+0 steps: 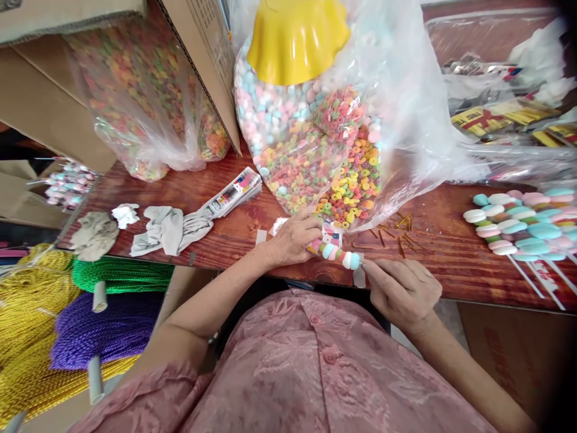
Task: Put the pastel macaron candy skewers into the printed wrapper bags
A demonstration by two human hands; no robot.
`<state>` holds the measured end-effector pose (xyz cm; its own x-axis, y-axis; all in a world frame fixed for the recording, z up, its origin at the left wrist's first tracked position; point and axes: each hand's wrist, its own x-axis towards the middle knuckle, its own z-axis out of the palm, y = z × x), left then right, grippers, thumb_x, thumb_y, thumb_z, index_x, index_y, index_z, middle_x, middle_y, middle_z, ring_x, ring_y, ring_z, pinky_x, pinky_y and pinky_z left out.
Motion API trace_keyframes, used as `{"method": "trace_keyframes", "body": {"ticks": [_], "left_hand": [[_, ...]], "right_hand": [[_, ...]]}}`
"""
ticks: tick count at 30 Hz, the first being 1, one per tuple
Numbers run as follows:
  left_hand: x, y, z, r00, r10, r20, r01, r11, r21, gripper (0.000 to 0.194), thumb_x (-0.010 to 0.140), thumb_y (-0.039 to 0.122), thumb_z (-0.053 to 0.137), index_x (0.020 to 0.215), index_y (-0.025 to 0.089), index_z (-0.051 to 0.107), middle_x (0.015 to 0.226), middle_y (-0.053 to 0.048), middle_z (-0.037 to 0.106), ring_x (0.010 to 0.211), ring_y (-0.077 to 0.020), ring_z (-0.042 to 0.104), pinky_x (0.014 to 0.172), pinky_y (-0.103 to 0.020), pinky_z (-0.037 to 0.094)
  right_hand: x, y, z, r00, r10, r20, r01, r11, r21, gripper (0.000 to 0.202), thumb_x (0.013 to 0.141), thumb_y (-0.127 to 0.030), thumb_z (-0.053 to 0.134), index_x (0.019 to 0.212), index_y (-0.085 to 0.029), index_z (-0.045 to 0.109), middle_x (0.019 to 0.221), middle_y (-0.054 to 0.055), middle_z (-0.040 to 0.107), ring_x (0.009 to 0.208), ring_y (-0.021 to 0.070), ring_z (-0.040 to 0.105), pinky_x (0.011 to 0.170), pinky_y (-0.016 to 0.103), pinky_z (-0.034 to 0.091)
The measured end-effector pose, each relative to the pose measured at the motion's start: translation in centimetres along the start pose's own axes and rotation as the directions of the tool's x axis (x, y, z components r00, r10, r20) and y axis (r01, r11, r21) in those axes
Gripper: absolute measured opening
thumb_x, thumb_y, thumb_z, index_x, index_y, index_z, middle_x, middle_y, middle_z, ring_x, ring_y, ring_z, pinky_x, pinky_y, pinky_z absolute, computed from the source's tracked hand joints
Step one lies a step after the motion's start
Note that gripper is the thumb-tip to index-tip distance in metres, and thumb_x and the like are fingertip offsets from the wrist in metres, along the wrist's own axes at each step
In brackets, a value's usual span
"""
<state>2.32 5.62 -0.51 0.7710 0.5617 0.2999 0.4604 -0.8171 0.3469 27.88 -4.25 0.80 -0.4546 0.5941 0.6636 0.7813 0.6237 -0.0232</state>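
Note:
A candy skewer point(336, 252) of marshmallows and gummy rings lies across between my two hands, above the table's front edge. My left hand point(293, 239) is closed around its left end, with the fingertips partly hidden. At the other end, by a blue marshmallow, the fingers of my right hand point(403, 290) pinch the tip. Just behind the skewer is a small printed label point(332, 233), partly covered. Beyond my left hand, loose gummy rings point(354, 186) fill the mouth of a clear bag, with pink, white and blue marshmallows point(252, 102) behind them.
Finished candy skewers point(532, 225) are piled at the right. Twist ties point(403, 231) lie scattered on the wooden table point(444, 258). A yellow fluted bowl point(297, 42) rests on the marshmallow bag. Leftward are printed wrappers point(232, 192), a grey cloth point(169, 231), and coloured cord bundles point(108, 328).

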Motion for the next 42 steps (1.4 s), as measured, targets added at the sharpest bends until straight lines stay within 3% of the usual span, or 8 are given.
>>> {"method": "trace_keyframes", "body": {"ticks": [5, 10, 14, 19, 23, 27, 33, 42], "left_hand": [[-0.1, 1.0, 0.4, 0.991, -0.123, -0.06, 0.127, 0.988, 0.083, 0.01, 0.08, 0.023, 0.052, 0.072, 0.019, 0.055, 0.067, -0.005, 0.058, 0.065, -0.0183, 0.051, 0.062, -0.031, 0.035], [0.0, 2.5, 0.1, 0.947, -0.317, -0.058, 0.322, 0.93, 0.176, 0.02, 0.085, 0.036, 0.053, 0.074, 0.019, 0.057, 0.064, -0.004, 0.059, 0.058, -0.0171, 0.051, 0.055, -0.029, 0.026], [-0.1, 2.9, 0.2, 0.94, -0.34, -0.035, 0.341, 0.921, 0.188, 0.018, 0.083, 0.034, 0.058, 0.073, 0.019, 0.057, 0.064, -0.005, 0.06, 0.057, -0.0173, 0.051, 0.054, -0.029, 0.025], [-0.8, 3.2, -0.3, 0.951, -0.293, 0.099, 0.304, 0.943, -0.133, 0.023, 0.078, 0.034, 0.068, 0.069, 0.019, 0.055, 0.061, 0.002, 0.053, 0.056, -0.0127, 0.046, 0.054, -0.027, 0.027], [-0.6, 4.2, -1.2, 0.933, -0.278, 0.229, 0.35, 0.85, -0.394, 0.029, 0.076, 0.04, 0.074, 0.073, 0.017, 0.058, 0.062, 0.005, 0.048, 0.059, -0.0099, 0.043, 0.056, -0.023, 0.03], [-0.2, 5.2, -1.6, 0.891, -0.38, 0.25, 0.454, 0.761, -0.464, 0.03, 0.072, 0.039, 0.077, 0.073, 0.016, 0.059, 0.063, 0.006, 0.047, 0.061, -0.0091, 0.042, 0.055, -0.021, 0.031], [-0.1, 6.1, -1.7, 0.863, -0.438, 0.251, 0.5, 0.809, -0.308, 0.034, 0.072, 0.042, 0.078, 0.07, 0.016, 0.057, 0.061, 0.005, 0.05, 0.059, -0.0099, 0.043, 0.053, -0.023, 0.027], [-0.3, 7.1, -2.3, 0.846, -0.446, 0.292, 0.405, 0.894, 0.192, 0.016, 0.086, 0.029, 0.059, 0.095, 0.016, 0.06, 0.089, -0.009, 0.068, 0.086, -0.0244, 0.063, 0.071, -0.031, 0.042]], "right_hand": [[0.6, -0.5, -0.2, 0.999, -0.039, -0.023, 0.039, 0.999, -0.006, 0.034, 0.081, -0.008, 0.062, 0.11, -0.025, 0.067, 0.085, 0.002, 0.073, 0.066, 0.0123, 0.059, 0.061, 0.029, 0.039], [0.9, -1.2, -0.5, 0.997, -0.072, -0.026, 0.072, 0.997, 0.002, 0.039, 0.081, -0.011, 0.065, 0.117, -0.027, 0.067, 0.085, 0.001, 0.073, 0.067, 0.0117, 0.057, 0.06, 0.029, 0.036], [1.6, -0.8, -0.6, 0.991, -0.124, -0.048, 0.123, 0.992, -0.008, 0.032, 0.083, -0.01, 0.059, 0.109, -0.026, 0.069, 0.084, 0.001, 0.073, 0.067, 0.0121, 0.057, 0.06, 0.029, 0.037], [2.3, 1.7, -0.5, 0.986, -0.167, -0.011, 0.168, 0.982, 0.09, 0.028, 0.086, -0.006, 0.054, 0.1, -0.024, 0.069, 0.085, 0.001, 0.072, 0.071, 0.0126, 0.058, 0.064, 0.029, 0.041], [2.8, 2.8, -0.8, 0.979, -0.202, 0.005, 0.201, 0.978, 0.059, 0.024, 0.088, -0.01, 0.053, 0.098, -0.024, 0.069, 0.086, 0.0, 0.072, 0.069, 0.0122, 0.056, 0.062, 0.03, 0.039], [3.6, 1.7, -1.8, 0.955, -0.295, 0.032, 0.295, 0.955, -0.006, 0.017, 0.089, -0.013, 0.057, 0.097, -0.023, 0.068, 0.082, 0.0, 0.07, 0.067, 0.0121, 0.051, 0.061, 0.031, 0.035], [4.0, -0.5, -1.9, 0.948, -0.314, 0.056, 0.315, 0.949, -0.004, 0.019, 0.089, -0.01, 0.052, 0.089, -0.019, 0.068, 0.072, 0.002, 0.064, 0.066, 0.0133, 0.048, 0.061, 0.03, 0.033], [3.6, -0.3, -1.5, 0.927, -0.078, 0.366, 0.028, 0.99, 0.139, 0.022, 0.086, -0.006, 0.046, 0.078, -0.017, 0.063, 0.066, 0.001, 0.062, 0.061, 0.0119, 0.051, 0.058, 0.029, 0.025]]}}
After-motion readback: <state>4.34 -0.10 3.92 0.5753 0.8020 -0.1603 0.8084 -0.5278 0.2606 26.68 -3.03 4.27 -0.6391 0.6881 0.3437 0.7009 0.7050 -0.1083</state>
